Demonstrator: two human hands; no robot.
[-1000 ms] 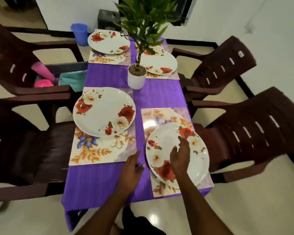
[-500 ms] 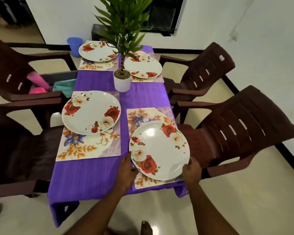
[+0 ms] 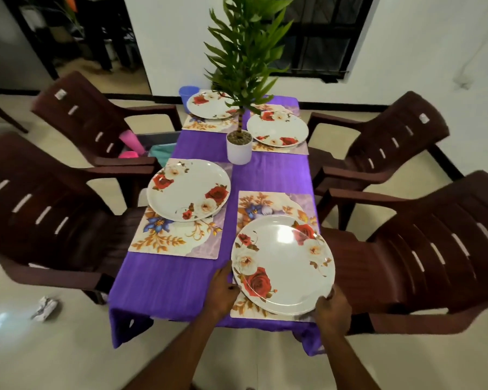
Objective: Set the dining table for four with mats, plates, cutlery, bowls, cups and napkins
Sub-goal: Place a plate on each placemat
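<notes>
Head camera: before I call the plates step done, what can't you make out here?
- Near right plate: the left hand and right hand cover its near rim, so whether it lies flat on the mat is unclear.
- Far plates: partly hidden by the plant.
- Bin on the left chair: contents cut off by the armrest and table.
- Crumpled thing on the floor: too blurred to identify.

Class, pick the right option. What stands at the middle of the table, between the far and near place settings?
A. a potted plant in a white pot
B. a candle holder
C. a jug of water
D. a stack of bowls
A: a potted plant in a white pot stands on the purple tablecloth between the plates.
</notes>
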